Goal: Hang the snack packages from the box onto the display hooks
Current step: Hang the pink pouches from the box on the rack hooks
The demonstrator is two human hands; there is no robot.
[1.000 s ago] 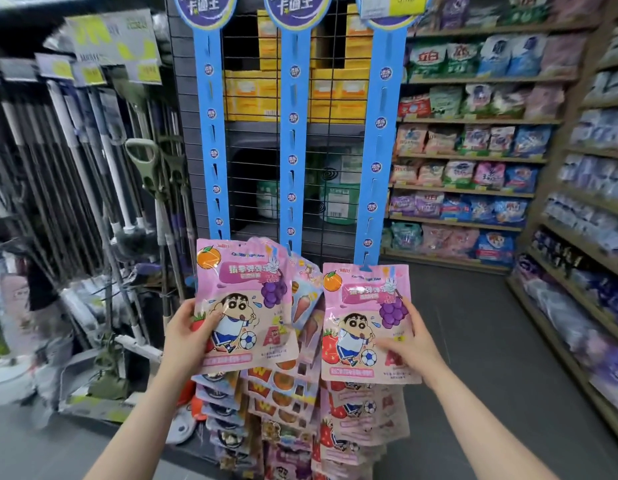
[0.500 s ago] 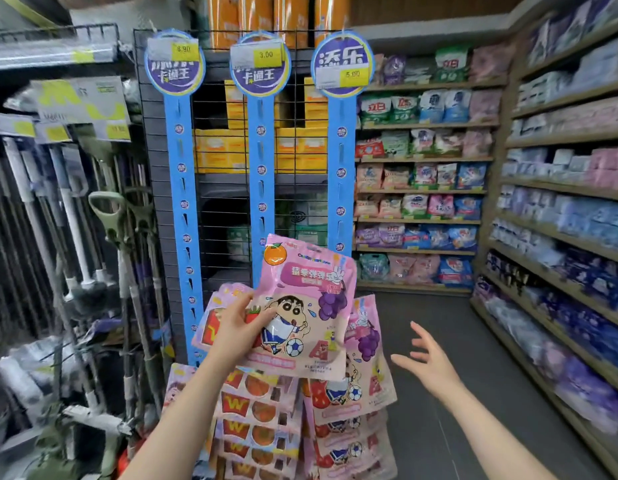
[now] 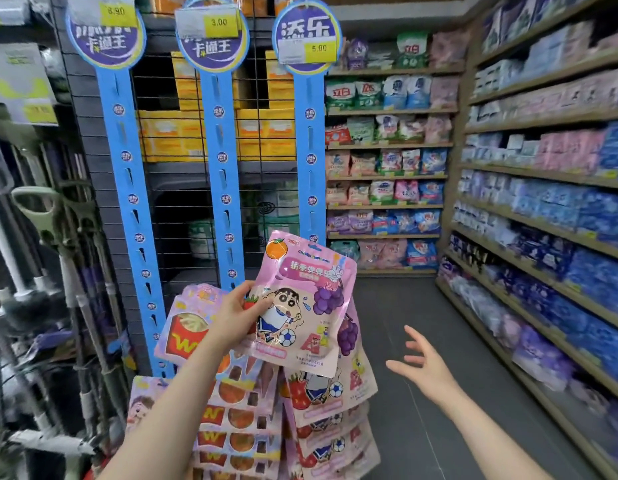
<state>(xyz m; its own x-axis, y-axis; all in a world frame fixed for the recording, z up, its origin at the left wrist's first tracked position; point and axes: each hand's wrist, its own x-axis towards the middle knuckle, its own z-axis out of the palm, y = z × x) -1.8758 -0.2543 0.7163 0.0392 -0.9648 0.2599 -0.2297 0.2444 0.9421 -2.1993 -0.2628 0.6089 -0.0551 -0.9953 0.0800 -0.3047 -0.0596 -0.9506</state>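
Head view: left hand (image 3: 236, 311) grips a pink pack (image 3: 302, 306), raised before the right blue strip (image 3: 311, 161); right hand (image 3: 427, 363) hangs open, empty. Hanging step; next, find the pack's hole, probably at its top, and hook it.

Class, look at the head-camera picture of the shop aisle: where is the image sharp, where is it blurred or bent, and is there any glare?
Head view: the pink snack package in the left hand is sharp, its print legible; the mops at the left edge and the right-hand shelves smear into blur; the wide lens bows the blue hanging strips outward; lighting is even, with faint sheen on the package and no harsh glare.
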